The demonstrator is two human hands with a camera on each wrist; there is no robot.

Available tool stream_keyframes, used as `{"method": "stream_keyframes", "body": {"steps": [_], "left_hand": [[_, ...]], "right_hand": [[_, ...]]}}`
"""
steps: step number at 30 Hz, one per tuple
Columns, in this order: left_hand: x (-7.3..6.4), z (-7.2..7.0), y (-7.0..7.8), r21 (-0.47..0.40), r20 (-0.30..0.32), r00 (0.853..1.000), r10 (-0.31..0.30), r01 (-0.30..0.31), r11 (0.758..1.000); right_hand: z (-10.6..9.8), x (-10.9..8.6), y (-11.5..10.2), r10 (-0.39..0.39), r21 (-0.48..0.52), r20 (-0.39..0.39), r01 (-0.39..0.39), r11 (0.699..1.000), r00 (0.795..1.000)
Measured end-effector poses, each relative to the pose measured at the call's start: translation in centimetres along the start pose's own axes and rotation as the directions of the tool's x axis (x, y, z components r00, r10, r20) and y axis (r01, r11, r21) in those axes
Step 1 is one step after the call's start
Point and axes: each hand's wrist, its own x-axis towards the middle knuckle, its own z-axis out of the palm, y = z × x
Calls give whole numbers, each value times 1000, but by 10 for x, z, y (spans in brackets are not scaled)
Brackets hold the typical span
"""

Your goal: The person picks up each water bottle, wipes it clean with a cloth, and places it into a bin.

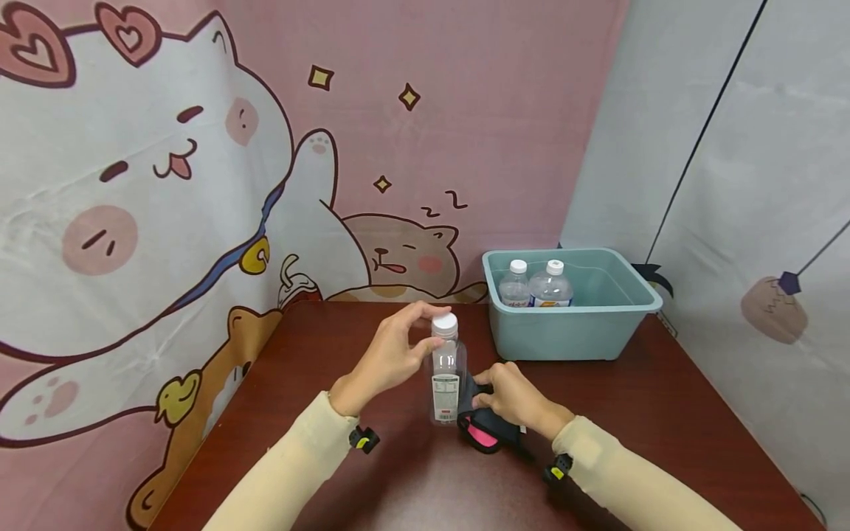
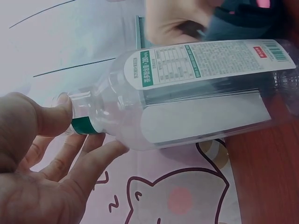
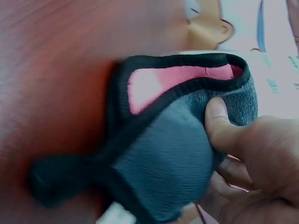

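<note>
A clear plastic bottle [image 1: 446, 361] with a white cap and a printed label stands upright on the table. My left hand [image 1: 398, 346] holds it by the neck, thumb on one side and fingers on the other. In the left wrist view the label [image 2: 215, 63] shows green bands and a barcode. My right hand [image 1: 514, 394] pinches a dark grey fabric piece [image 3: 163, 149] with black edging and pink lining, its thumb pressed on the outer cloth. This fabric piece lies close beside the bottle's lower part, with a dark strap or loop hanging from one end.
A light blue plastic bin [image 1: 564, 332] stands at the back right of the dark red-brown table [image 1: 332, 413]. Inside it are two clear bottles with white caps, a smaller bottle [image 1: 515, 284] and a wider bottle [image 1: 551, 284]. A cartoon-printed cloth [image 1: 425, 162] hangs behind.
</note>
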Motion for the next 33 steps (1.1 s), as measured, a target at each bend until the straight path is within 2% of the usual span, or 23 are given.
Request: {"method": "stream_keyframes", "body": {"steps": [4,6,11,16,27,30,33], "left_hand": [[0,0,0,-4,-10,1000,9,-9,1000],[-1,0,0,-2,-13,1000,9,-9,1000],[-2,1,0,-4,-3,1000,6,-6,1000],[-4,0,-1,3,5,1000,-7,7,1000],[-4,-4,-2,-1,13,1000,-27,27,1000],[-4,-4,-2,-9,16,1000,-24,24,1000],[-4,-4,-2,-17,15,1000,-13,13,1000]], "right_hand": [[4,1,2,-35,6,27,35,999,999],[4,1,3,-38,24,16,38,999,999],[5,-2,4,17,80,-24,-15,997,1000],[0,-4,1,86,174,-48,-76,982,995],[-35,5,-27,112,263,-209,-54,963,972],[-43,8,-35,103,311,-264,-16,950,959],[-49,14,-45,68,305,-329,38,952,942]]}}
